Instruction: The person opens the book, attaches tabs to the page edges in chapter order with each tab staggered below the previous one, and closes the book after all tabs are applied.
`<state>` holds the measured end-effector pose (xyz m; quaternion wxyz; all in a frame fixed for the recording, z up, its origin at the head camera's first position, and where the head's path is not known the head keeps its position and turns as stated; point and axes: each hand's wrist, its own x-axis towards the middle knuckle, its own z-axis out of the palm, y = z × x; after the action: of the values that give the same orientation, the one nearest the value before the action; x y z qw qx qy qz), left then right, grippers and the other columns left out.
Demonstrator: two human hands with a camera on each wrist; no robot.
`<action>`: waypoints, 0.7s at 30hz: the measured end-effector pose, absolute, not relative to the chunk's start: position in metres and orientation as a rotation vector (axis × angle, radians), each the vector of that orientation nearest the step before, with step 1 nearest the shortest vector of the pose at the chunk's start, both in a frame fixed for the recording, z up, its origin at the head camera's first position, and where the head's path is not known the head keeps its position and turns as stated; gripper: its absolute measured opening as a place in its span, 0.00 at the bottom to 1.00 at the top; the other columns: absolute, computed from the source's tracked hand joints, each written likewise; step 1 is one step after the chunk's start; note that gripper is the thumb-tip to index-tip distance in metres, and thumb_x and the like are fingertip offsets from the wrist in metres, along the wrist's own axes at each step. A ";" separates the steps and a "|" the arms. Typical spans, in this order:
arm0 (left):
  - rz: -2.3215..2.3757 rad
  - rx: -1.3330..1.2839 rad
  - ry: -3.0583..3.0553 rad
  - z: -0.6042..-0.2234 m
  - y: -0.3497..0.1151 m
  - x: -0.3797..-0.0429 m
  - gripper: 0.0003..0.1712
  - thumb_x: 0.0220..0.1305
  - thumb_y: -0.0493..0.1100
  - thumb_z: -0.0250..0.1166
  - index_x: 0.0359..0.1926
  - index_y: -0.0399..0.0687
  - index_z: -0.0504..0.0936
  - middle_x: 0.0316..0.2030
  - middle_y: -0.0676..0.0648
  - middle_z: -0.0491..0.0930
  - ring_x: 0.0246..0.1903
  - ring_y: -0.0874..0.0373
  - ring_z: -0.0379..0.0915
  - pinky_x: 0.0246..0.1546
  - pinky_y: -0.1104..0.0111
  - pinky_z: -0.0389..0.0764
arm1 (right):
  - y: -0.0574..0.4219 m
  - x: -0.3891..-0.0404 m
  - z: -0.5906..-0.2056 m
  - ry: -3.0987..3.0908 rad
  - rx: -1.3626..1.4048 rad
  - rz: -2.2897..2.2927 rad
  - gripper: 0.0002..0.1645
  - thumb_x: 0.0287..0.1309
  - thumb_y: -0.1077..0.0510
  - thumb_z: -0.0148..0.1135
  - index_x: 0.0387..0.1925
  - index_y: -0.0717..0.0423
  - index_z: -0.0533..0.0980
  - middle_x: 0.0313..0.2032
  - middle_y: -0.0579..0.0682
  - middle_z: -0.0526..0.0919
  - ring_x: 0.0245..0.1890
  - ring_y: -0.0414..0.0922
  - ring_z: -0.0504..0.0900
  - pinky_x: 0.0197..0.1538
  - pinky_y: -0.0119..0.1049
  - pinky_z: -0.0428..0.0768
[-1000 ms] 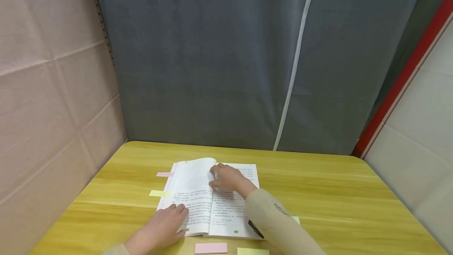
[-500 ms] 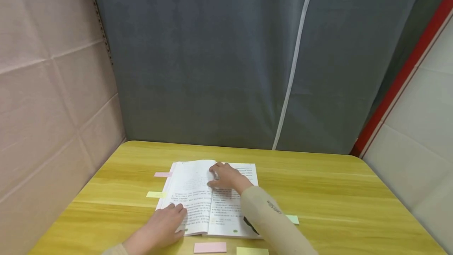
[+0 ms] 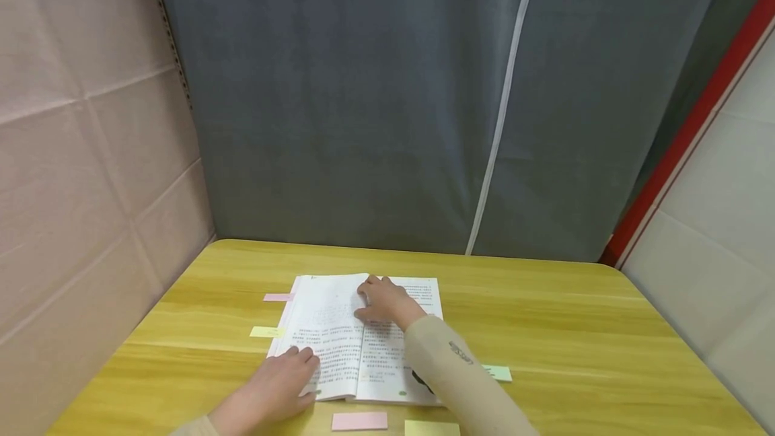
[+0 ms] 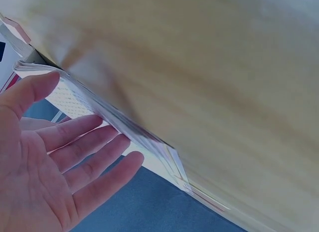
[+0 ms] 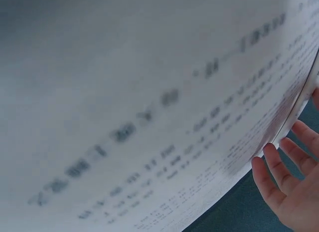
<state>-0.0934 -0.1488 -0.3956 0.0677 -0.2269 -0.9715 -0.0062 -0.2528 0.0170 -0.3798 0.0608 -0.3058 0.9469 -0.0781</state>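
Note:
An open book [image 3: 329,328] with printed text lies on the table. My left hand [image 3: 281,382] rests on the lower left of its left page; in the left wrist view the left hand [image 4: 65,167] has spread, fairly straight fingers along the book's page edges [image 4: 134,129]. Across the right page reaches my right hand [image 3: 384,303], its fingertips on the page near the spine in the upper half. The right wrist view shows the right hand [image 5: 291,182] with extended fingertips against the printed page [image 5: 149,122]. A pink tab [image 3: 278,297] and a yellow tab [image 3: 266,332] stick out from the left edge.
A pink sticky-note pad [image 3: 360,421] and a yellow pad [image 3: 432,428] lie at the table's front edge. A green tab [image 3: 499,373] shows right of the right sleeve. The wooden table [image 3: 575,342] ends at a grey curtain [image 3: 339,120].
The left page lies a little flatter. My right forearm has shifted slightly left, uncovering more of the green tab. My left hand stays in place.

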 end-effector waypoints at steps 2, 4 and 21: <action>-0.011 -0.687 -2.926 -0.395 -0.148 -0.094 0.17 0.41 0.48 0.64 0.32 0.41 0.75 0.26 0.51 0.68 0.25 0.57 0.64 0.17 0.68 0.66 | 0.017 -0.252 -0.381 2.869 -0.919 -0.241 0.28 0.49 0.41 0.58 0.52 0.46 0.71 0.55 0.46 0.67 0.55 0.50 0.64 0.51 0.48 0.66; -0.002 -0.687 -2.921 -0.395 -0.148 -0.094 0.17 0.41 0.48 0.64 0.31 0.41 0.75 0.26 0.51 0.67 0.24 0.57 0.64 0.17 0.68 0.66 | 0.018 -0.251 -0.382 2.874 -0.908 -0.250 0.29 0.50 0.41 0.58 0.53 0.46 0.70 0.55 0.46 0.66 0.55 0.50 0.64 0.51 0.49 0.66; -0.014 -0.677 -2.953 -0.396 -0.150 -0.095 0.19 0.42 0.48 0.64 0.32 0.40 0.75 0.26 0.51 0.67 0.25 0.57 0.64 0.18 0.67 0.67 | 0.022 -0.241 -0.387 2.883 -1.001 -0.240 0.27 0.50 0.40 0.57 0.51 0.44 0.71 0.52 0.44 0.68 0.51 0.46 0.66 0.47 0.46 0.69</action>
<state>-0.0954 -0.1497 -0.3964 0.0559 -0.2230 -0.9732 -0.0045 -0.2414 0.0216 -0.3869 0.0400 -0.3266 0.9410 -0.0783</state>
